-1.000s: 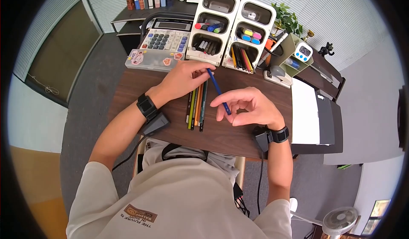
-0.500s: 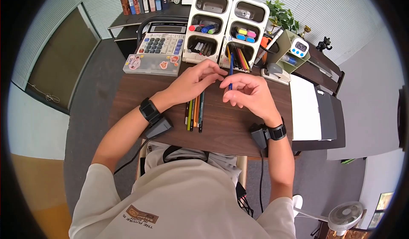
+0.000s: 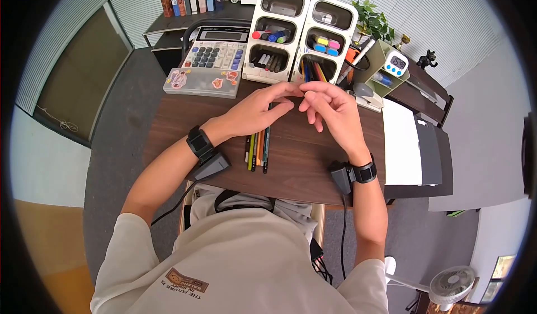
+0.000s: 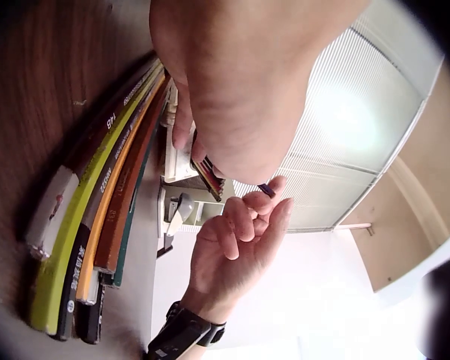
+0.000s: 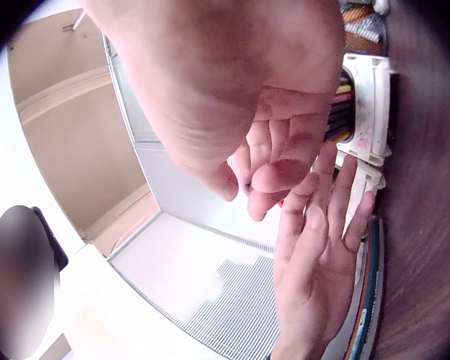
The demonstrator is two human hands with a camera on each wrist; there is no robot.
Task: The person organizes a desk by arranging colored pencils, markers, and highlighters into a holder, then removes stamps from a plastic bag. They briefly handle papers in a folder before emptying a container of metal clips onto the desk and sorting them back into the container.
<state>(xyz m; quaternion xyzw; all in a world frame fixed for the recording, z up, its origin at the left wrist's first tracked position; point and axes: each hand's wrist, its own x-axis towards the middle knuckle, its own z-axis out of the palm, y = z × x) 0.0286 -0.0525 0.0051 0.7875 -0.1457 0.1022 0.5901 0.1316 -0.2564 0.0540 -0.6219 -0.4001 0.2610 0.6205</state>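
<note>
The right hand point(image 3: 335, 110) is raised in front of the white desk organizer point(image 3: 304, 34), thumb apart from the index finger. At its index fingertip in the left wrist view shows the end of a blue pencil point(image 4: 267, 190); the rest of that pencil is mostly hidden. Beside it, the left hand point(image 3: 260, 108) reaches toward the organizer with fingers extended and nothing held, its fingertips close to the right hand's. Several coloured pencils point(image 3: 259, 152) lie side by side on the desk below the left hand. More pencils point(image 3: 320, 71) stand in the organizer's lower right compartment.
Left of the organizer are a calculator point(image 3: 215, 54) and a clear stickered case point(image 3: 201, 83). Markers point(image 3: 274, 36) and highlighters point(image 3: 327, 44) fill its middle compartments. To the right stand a stapler point(image 3: 366, 96), a digital timer point(image 3: 396, 62) and white paper point(image 3: 400, 146).
The right hand has carried the blue pencil from over the desk up to the organizer's lower right compartment, and its thumb has come away. The left hand has let go of the pencil and shifted right.
</note>
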